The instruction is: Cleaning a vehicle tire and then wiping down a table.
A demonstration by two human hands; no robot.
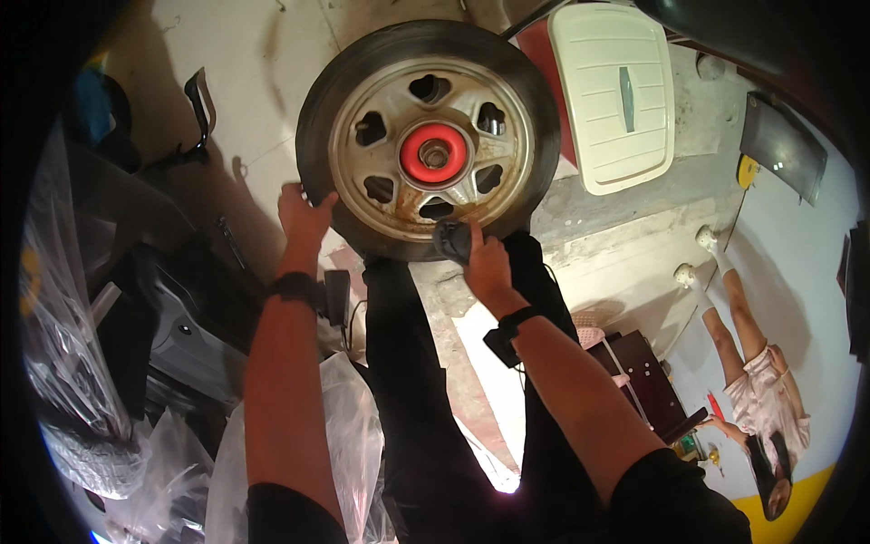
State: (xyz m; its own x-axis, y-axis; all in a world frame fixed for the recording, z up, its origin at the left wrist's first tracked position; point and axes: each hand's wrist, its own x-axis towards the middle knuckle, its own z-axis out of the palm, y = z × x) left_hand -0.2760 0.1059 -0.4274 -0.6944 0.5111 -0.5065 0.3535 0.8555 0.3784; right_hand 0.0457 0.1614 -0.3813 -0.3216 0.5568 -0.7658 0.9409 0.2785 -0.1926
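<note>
A wheel lies in front of me, its black tire (315, 118) around a worn, rust-stained metal rim (458, 102). A bright red ring (413, 154) circles the hub at its centre. My left hand (306, 219) is at the tire's left edge, fingers at the outside and thumb toward the sidewall, gripping it. In my right hand (489, 267) is a bunched dark grey cloth (451, 241). The cloth is pressed to the lower part of the wheel, where rim and tire meet.
A cream lidded box (609, 100) stands right of the wheel. Clear plastic sheeting (77, 354) and dark panels (195, 326) crowd the left. A black bent bracket (195, 122) lies at upper left. Another person (766, 390) stands at far right by a dark red cabinet (648, 381).
</note>
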